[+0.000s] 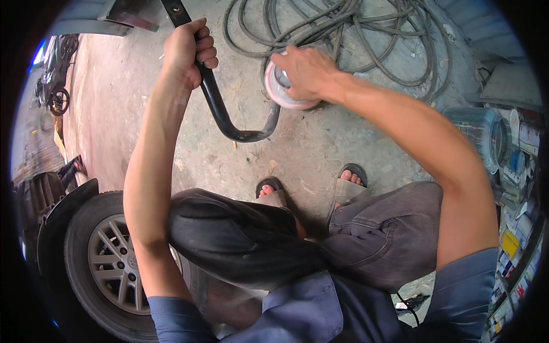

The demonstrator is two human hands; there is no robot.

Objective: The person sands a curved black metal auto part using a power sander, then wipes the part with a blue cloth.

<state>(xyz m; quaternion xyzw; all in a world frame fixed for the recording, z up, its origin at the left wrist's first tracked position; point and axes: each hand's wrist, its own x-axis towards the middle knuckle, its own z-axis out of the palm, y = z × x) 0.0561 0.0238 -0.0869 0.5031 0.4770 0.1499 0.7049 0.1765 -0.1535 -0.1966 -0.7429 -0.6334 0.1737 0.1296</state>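
Note:
My left hand (187, 54) is wrapped round a black bent metal tube (216, 106), near its flat upper end with a bolt hole. The tube runs down toward me, curves at the bottom and turns up on the right. Over that right end my right hand (309, 73) grips a round pink-rimmed disc (271, 91) with a pale grey middle, fingers spread across its top. The disc covers the tube's far end, and they seem to touch. The disc is slightly blurred, so its exact kind is unclear.
Loops of grey hose (394, 43) lie on the concrete floor beyond my hands. At lower left stands a car wheel (117, 263); a motorbike (57, 74) is farther off. A clear plastic container (480, 134) and cluttered shelves (517, 228) line the right.

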